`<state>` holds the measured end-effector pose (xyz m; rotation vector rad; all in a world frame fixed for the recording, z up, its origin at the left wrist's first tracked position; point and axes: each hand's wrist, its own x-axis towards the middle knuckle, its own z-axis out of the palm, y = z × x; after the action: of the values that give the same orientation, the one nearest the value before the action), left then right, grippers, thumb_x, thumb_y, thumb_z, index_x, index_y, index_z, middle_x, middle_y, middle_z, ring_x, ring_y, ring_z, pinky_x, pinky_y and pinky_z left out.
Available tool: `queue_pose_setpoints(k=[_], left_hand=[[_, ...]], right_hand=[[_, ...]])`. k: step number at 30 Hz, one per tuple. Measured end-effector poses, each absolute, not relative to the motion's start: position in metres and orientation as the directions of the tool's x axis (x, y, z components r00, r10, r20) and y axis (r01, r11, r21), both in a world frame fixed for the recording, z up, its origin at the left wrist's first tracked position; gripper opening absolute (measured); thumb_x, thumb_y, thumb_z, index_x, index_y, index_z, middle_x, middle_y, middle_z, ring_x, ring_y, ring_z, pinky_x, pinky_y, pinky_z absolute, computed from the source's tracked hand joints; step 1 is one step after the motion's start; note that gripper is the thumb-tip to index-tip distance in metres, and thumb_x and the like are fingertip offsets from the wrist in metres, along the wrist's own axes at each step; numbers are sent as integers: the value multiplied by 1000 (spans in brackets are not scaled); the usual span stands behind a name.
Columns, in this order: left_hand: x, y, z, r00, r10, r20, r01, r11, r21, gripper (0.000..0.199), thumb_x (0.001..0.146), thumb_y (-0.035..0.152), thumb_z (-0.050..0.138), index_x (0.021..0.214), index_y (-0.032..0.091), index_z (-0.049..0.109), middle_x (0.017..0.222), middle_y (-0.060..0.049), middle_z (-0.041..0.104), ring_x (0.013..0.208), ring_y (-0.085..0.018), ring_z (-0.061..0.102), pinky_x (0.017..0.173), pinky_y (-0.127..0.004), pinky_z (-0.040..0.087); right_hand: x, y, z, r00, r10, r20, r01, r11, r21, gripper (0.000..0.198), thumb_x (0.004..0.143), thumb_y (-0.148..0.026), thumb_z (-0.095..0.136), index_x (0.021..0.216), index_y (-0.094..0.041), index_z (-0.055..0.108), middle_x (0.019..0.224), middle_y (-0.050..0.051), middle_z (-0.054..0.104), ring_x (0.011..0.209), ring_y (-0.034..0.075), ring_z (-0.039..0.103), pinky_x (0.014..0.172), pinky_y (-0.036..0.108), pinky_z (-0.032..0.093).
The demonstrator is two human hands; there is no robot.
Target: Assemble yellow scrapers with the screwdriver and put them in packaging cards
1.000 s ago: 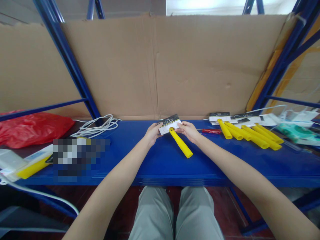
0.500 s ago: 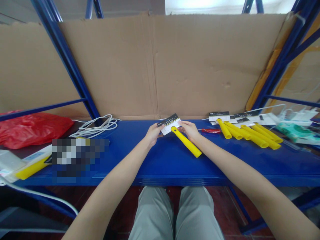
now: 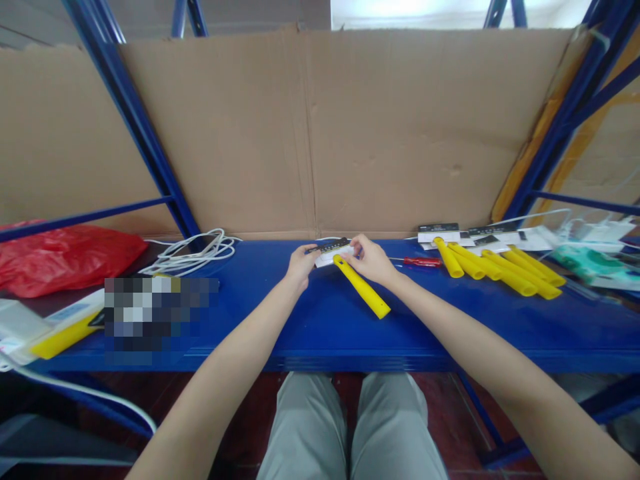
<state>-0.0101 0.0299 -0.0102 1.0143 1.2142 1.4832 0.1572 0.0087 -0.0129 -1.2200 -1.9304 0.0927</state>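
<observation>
bright yellow handle, black and white card with tiny white marks on the black part, blue table, red bag, white cord, brown cardboard, red screwdriver, more yellow handles, grey pants

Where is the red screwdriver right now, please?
In the head view, the red screwdriver lies right of centre on the blue table, between the right hand and the yellow handles.

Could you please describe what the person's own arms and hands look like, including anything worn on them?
The left hand and right hand are ungloved. The left arm and right arm are bare as far as they show, with no sleeves, watch, bracelet or markings visible. Below, the person wears light grey trousers.
</observation>
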Motion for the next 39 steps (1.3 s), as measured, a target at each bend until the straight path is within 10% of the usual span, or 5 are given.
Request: queue_pose_setpoints(k=[8, 23, 31, 39], left_hand=[[-13, 32, -13, -217, 976, 13, -106, -36, 994, 21, 67, -2, 58, 83, 12, 63, 59, 0, 60, 52, -11, 59, 62, -25, 50], [-19, 32, -8, -233, 965, 124, -103, -151, 983, 21, 60, -4, 61, 71, 14, 58, 71, -3, 66, 77, -14, 65, 80, -30, 50], [-13, 18, 1, -147, 983, 108, -170, -133, 976, 13, 75, 16, 66, 83, 15, 57, 87, -7, 65, 76, -15, 62, 60, -25, 52], [-12, 16, 2, -131, 988, 86, -79, -97, 992, 16, 74, 20, 67, 86, 15, 57, 94, -10, 64, 86, -17, 61, 56, -20, 49]], right_hand=[[151, -3, -7, -529, 736, 422, 679, 665, -310, 37, 76, -19, 59, 113, -18, 53, 98, 7, 65, 82, 18, 61, 73, 28, 43], [150, -1, -11, -679, 680, 276, 658, 731, -182, 42, 83, -10, 43, 120, -20, 61, 114, 11, 64, 101, 20, 60, 92, 35, 42], [156, -4, 2, -508, 798, 325, 817, 565, -112, 45, 83, -11, 44, 123, -24, 60, 106, 11, 65, 92, 21, 62, 85, 34, 45], [234, 16, 45, -91, 926, 367, 996, 87, 28, 47, 85, -11, 39, 129, -15, 54, 104, 18, 60, 94, 26, 60, 84, 36, 44]])
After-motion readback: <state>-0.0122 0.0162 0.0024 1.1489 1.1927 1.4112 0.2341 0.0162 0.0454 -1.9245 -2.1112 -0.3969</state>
